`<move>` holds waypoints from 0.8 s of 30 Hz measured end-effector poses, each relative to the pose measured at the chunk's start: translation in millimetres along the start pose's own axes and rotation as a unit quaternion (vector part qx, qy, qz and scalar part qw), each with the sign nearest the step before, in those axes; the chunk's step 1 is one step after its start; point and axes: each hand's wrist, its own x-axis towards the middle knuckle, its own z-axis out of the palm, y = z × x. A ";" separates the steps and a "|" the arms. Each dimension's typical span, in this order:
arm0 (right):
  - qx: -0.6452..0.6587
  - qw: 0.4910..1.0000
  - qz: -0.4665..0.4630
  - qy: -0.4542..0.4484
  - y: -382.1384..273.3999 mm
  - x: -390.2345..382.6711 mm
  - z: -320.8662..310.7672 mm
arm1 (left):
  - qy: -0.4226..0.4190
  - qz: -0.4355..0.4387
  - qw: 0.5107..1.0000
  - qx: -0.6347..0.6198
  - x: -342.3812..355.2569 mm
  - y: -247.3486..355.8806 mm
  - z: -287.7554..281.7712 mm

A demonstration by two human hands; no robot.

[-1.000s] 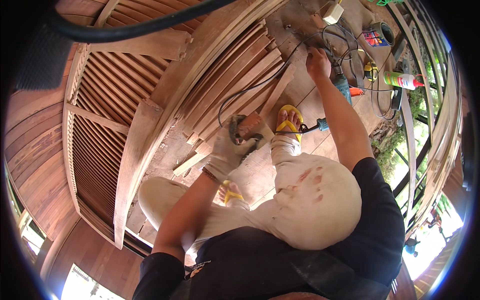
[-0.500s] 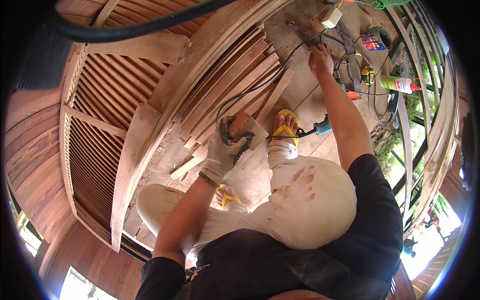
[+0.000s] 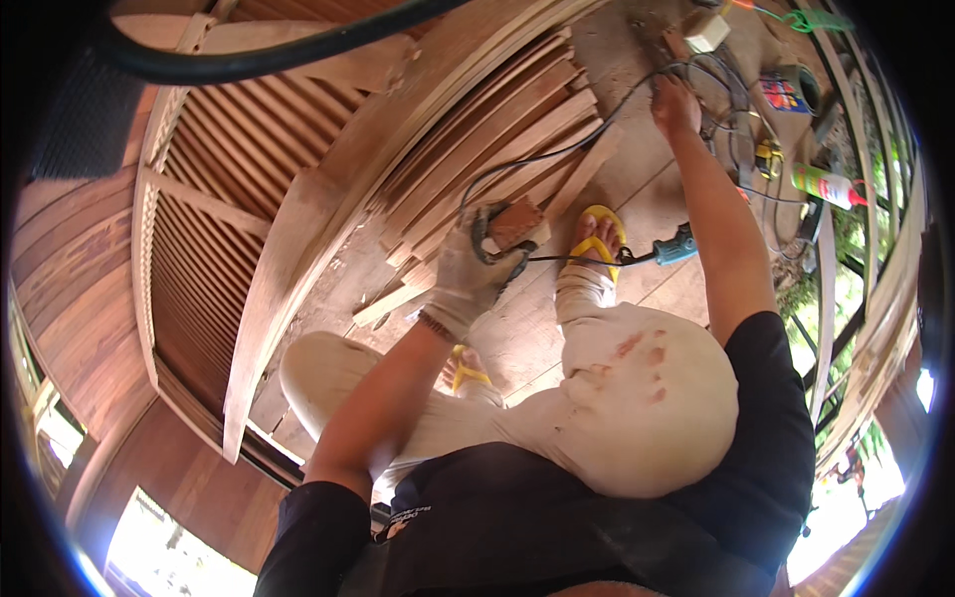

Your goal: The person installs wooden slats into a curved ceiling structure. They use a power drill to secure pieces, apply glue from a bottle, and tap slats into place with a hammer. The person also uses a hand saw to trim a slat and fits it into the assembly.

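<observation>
My left hand (image 3: 473,274) wears a pale work glove with dark fingers. Those fingers curl around a reddish-brown block (image 3: 515,223) with a lighter piece under it, held close to the stacked wooden strips (image 3: 497,149). Out at the far right, my bare right hand (image 3: 677,105) reaches down to the floor beside a black cable (image 3: 627,102). Its fingers are bent inward, and whatever lies in them is hidden.
A teal power tool (image 3: 676,246) lies by my yellow sandal (image 3: 600,234). Rightward are a yellow tape measure (image 3: 768,159), a glue bottle (image 3: 828,186) and a tin (image 3: 796,92). A curved slatted wooden frame (image 3: 214,204) stands at left; a black hose (image 3: 288,58) crosses overhead.
The whole view has shifted, so most things sit further right. The reddish-brown block has turned slightly in my left hand. My right hand stays low by the cable, its fingers drawn in.
</observation>
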 end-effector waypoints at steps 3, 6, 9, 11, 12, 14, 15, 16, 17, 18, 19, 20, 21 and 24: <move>0.032 0.999 0.033 0.019 0.5 4.1 12.7 | -0.008 0.042 0.999 -0.026 7.1 -6.2 4.2; 0.032 0.994 0.086 -0.054 -19.5 4.7 -4.4 | -0.002 0.004 0.985 -0.174 12.3 -27.3 11.4; 0.140 0.980 0.139 -0.006 -13.7 -25.5 1.2 | -0.047 -0.118 0.866 -0.484 18.5 -28.5 20.6; 0.263 0.951 0.165 -0.007 -26.0 -65.0 -9.8 | -0.092 -0.153 0.860 -0.477 27.9 -27.8 14.1; 0.323 0.929 0.179 -0.004 -24.1 -89.2 -11.3 | -0.121 -0.170 0.856 -0.474 35.4 -25.1 15.2; 0.422 0.878 0.223 -0.006 -24.7 -131.8 -16.8 | -0.132 -0.161 0.867 -0.452 44.8 -13.5 25.4; 0.457 0.852 0.254 -0.010 -26.8 -150.7 -23.2 | -0.141 -0.156 0.872 -0.443 49.2 -9.1 33.7; 0.489 0.825 0.284 -0.012 -26.7 -165.3 -29.2 | -0.138 -0.109 0.900 -0.398 55.6 -8.6 47.4; 0.517 0.808 0.281 -0.007 -26.7 -176.0 -34.2 | -0.134 -0.061 0.924 -0.352 63.4 -10.8 64.1; 0.541 0.793 0.278 0.000 -24.5 -185.3 -41.2 | -0.131 -0.010 0.942 -0.310 72.6 -14.0 83.4; 0.567 0.778 0.271 0.005 -22.9 -192.0 -47.8 | -0.126 0.039 0.969 -0.210 84.9 -14.4 100.6; 0.584 0.764 0.276 0.018 -20.0 -197.6 -55.1 | -0.132 0.071 0.977 -0.149 96.3 -14.2 118.5; 0.598 0.751 0.280 0.031 -15.9 -201.6 -63.2 | -0.137 0.106 0.981 -0.091 107.3 -10.8 137.1; 0.594 0.746 0.290 0.085 -8.1 -213.8 -70.1 | -0.136 0.189 0.968 0.090 126.2 19.5 171.8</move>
